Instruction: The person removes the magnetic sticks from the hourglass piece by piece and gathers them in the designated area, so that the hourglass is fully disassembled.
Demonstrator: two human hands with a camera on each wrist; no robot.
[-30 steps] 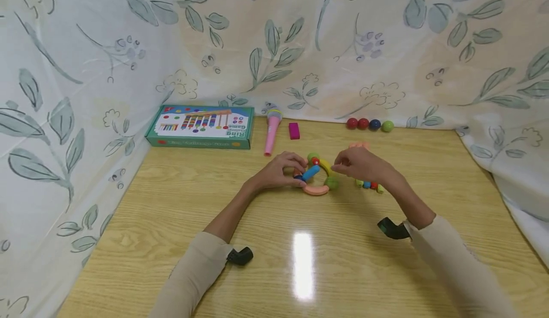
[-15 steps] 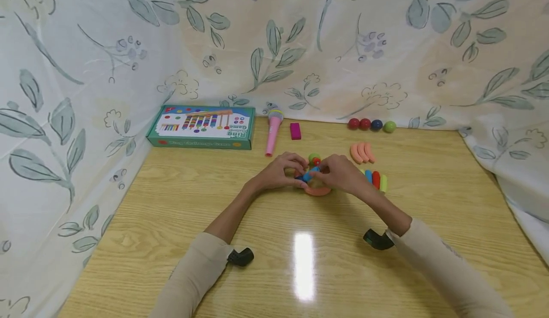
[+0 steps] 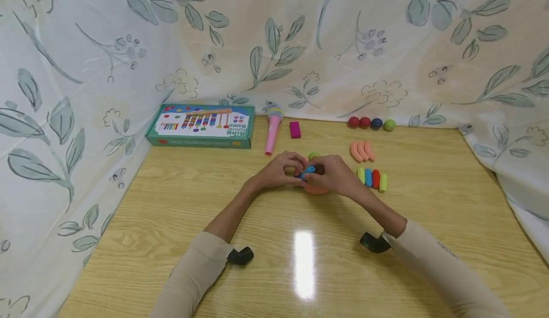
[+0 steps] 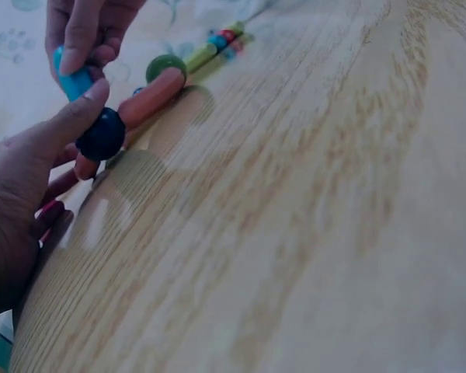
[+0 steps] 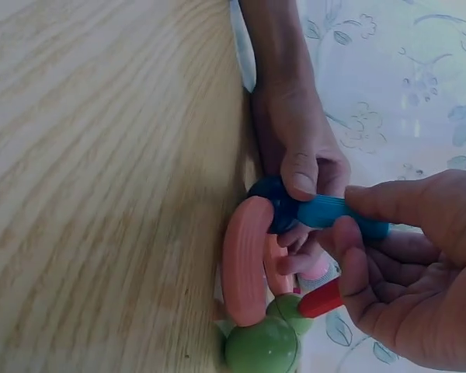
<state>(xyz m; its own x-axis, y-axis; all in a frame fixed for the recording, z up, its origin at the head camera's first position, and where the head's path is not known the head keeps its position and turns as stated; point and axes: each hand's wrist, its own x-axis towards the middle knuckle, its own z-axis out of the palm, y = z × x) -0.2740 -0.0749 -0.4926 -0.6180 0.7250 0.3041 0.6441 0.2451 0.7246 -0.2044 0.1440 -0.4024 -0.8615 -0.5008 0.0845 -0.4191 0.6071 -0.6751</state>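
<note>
A ring of curved salmon pieces [image 5: 245, 260] joined by balls lies on the table between the hands. My left hand [image 3: 279, 171] holds the ring at its dark blue ball [image 4: 102, 134], thumb against the ball and fingers behind it. A light blue stick [image 5: 322, 210] rises tilted from that ball. With thumb and fingers, my right hand [image 3: 334, 172] pinches this stick near its free end. Beneath the right hand, a red stick [image 5: 321, 298] stands out from a green ball [image 5: 289, 309]. Another green ball [image 5: 264, 346] sits nearer the right wrist camera. The right hand covers much of the ring in the head view.
At the back stand a green game box [image 3: 199, 126], a pink toy microphone [image 3: 273, 132] and a magenta block [image 3: 295, 129]. Several loose balls [image 3: 371, 124] line the back right. Spare curved pieces [image 3: 362, 151] and coloured sticks [image 3: 371, 179] lie right of the hands.
My right hand has moved left from beyond the ring's right side to the light blue stick and now pinches it. The left hand has stayed in place.
</note>
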